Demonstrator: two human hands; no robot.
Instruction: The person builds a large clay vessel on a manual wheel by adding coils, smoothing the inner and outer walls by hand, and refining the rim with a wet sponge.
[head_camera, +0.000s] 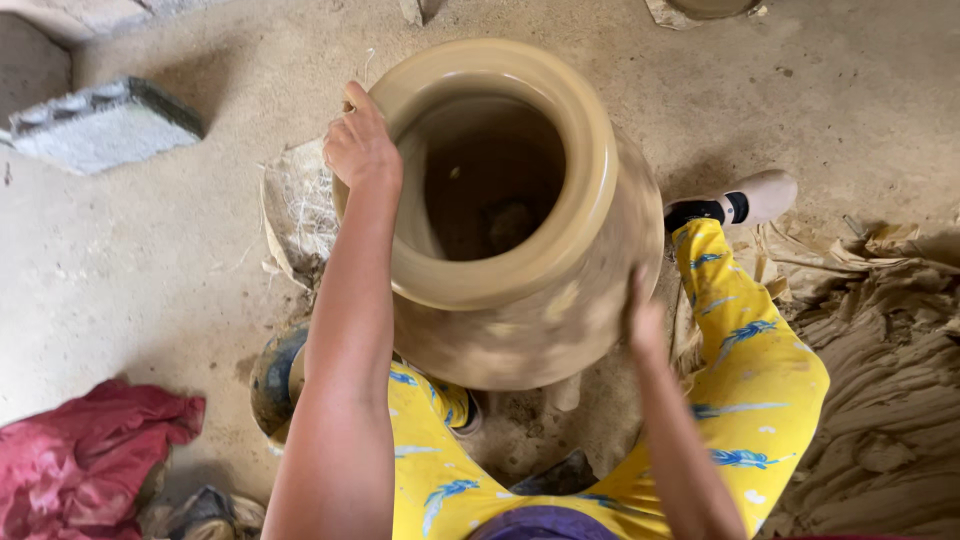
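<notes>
Clay pot (520, 230), one, large and tan, held between two hands over a dusty earthen floor (150, 260).

Left hand (360, 148): grip closed over the pot's thick rolled rim on its left side, thumb up against the lip. Right hand (643, 318): flat against the pot's lower right wall, fingers spread, grip open and pressing, not grasping. Pot stands upright but tilted slightly, mouth facing the camera, between the person's knees in yellow patterned trousers (750, 400); its surface shows blur. No labels or packages seen. Count of surroundings: one grey stone block (105, 122) upper left, well apart; one red cloth (90, 450) lower left; one heap of wet brown clay (880, 380) at right, near the right leg; one pale shoe (760, 195) just beside the pot.
</notes>
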